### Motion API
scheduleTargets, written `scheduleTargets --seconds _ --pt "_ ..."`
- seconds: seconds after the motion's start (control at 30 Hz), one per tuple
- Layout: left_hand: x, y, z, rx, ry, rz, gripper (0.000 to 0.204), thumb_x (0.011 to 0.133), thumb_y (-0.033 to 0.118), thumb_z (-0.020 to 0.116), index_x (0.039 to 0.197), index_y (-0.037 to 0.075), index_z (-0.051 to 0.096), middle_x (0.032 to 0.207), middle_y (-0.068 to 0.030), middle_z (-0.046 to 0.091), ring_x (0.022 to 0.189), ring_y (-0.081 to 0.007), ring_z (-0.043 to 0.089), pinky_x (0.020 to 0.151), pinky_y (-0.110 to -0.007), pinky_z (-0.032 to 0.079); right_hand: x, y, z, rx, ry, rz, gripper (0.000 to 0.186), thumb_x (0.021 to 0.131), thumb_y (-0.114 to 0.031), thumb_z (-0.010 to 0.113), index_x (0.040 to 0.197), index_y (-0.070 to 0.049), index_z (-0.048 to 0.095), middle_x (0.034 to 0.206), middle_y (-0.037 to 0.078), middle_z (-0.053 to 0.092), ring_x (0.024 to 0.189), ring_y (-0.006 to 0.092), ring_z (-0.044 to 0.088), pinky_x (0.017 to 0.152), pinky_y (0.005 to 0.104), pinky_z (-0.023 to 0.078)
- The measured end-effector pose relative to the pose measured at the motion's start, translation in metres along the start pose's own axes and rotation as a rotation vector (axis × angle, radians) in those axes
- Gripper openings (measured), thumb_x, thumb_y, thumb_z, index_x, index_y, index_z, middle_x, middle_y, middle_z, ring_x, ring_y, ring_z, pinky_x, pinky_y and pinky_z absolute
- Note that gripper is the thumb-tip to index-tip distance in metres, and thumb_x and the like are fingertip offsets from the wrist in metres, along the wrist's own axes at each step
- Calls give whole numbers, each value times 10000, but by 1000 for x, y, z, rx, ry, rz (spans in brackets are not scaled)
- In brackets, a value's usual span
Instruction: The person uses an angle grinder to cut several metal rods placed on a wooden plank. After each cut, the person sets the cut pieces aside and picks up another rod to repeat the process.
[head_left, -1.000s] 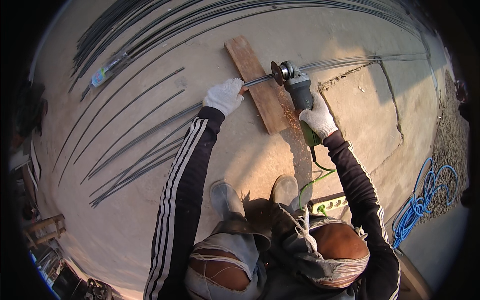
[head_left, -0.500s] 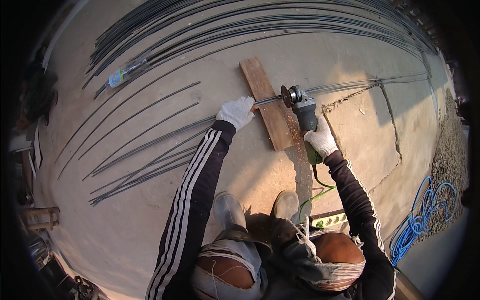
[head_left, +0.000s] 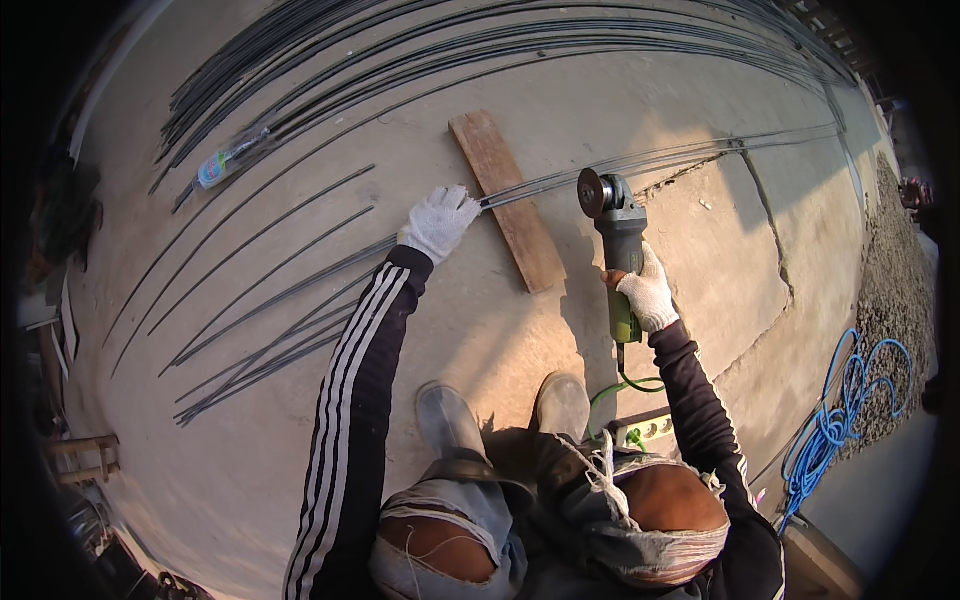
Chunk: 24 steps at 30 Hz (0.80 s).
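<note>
My right hand (head_left: 650, 291), in a white knit glove, is wrapped round the body of an angle grinder (head_left: 627, 240). The grinder's disc (head_left: 592, 194) stands just below the long steel rods, right of a wooden plank (head_left: 507, 200). A green cord runs from its rear end toward my feet. My left hand (head_left: 440, 222), gloved too, is closed over a few thin steel rods (head_left: 535, 186) at the plank's left edge; its fingertips are partly hidden. Those rods cross the top of the plank and reach far right.
Cut rods (head_left: 290, 287) lie on the concrete at left. Long rod bundles (head_left: 400, 60) and a plastic bottle (head_left: 213, 170) lie beyond. A power strip (head_left: 650, 428) sits by my right knee. Blue hose (head_left: 825, 440) and gravel (head_left: 885, 310) are at right; the floor has cracks (head_left: 765, 205).
The grinder's disc has come off the rods toward me, and the orange sparks are gone. My left hand stays at the rods beside the plank. The whole view has shifted slightly.
</note>
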<state>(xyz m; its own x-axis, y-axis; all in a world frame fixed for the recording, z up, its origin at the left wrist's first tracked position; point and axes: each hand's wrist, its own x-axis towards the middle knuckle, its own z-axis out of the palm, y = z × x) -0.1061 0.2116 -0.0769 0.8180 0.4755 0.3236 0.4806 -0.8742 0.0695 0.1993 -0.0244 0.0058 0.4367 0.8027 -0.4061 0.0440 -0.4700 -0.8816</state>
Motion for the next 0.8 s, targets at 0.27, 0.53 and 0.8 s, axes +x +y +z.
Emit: scheduleTargets --seconds 0.27,0.53,0.8 --pt "-20 51 -25 -49 -42 -58 191 842 213 786 974 172 655 960 -57 597 900 -274 679 689 -436 561 -11 -12 -7 -63 -14 19 720 759 -40 840 1410 -55 531 1062 65 666 891 164 646 807 327 562" --pt "-37 85 -9 -280 -90 -227 217 979 338 677 897 137 666 858 -89 662 742 -336 688 589 -446 549 -14 8 -10 -280 -49 -74 665 751 -139 886 1318 -24 560 1076 129 700 909 201 678 817 338 574" --pt "-34 75 -2 -350 -61 -207 292 1018 350 623 846 115 646 826 -119 659 720 -351 677 589 -454 537 -21 -6 -4 -375 -64 45 649 737 -176 894 1278 -22 569 1032 151 719 897 241 706 785 368 584"
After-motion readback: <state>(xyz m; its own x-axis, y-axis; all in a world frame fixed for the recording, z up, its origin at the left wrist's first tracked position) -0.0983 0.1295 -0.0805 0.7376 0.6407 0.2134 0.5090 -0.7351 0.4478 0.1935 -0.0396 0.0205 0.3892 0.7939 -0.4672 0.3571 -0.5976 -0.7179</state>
